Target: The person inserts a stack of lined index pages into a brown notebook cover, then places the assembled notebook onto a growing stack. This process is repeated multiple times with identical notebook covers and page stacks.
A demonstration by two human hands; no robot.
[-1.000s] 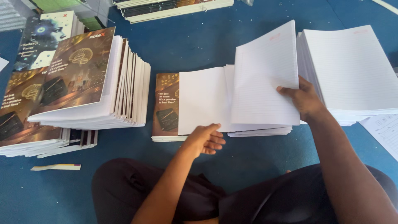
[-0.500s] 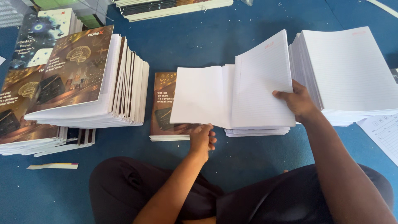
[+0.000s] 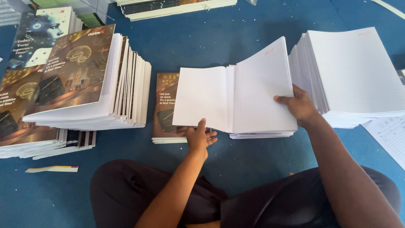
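Blue carpeted floor (image 3: 253, 46) all around, and a person sits cross-legged on it in dark trousers, ringed by paper. Dead centre lies a thin stack of white ruled page blocks (image 3: 236, 105) resting on a dark, glossy printed notebook cover (image 3: 165, 105) that pokes out at its left edge. The left hand (image 3: 200, 137) is down at the near edge, fingers spread and slipped under the blank left-hand sheet, touching both the sheet and the cover beneath. The right hand (image 3: 298, 105) is pinched on the right edge of the lined block, thumb on top, lifting it so the pages fan upward. To do this well, I'd judge, the spine edges want squaring against the cover before anything is let go, with the left hand keeping the cover flat so it can't skid on the carpet. To the right, just beside that hand, rises a tall stack of uncovered white page blocks (image 3: 358, 71); to the left, well apart, a leaning pile of finished notebooks with dark illustrated covers (image 3: 84, 80). No boxes or trays here: every pile sits straight on the floor.
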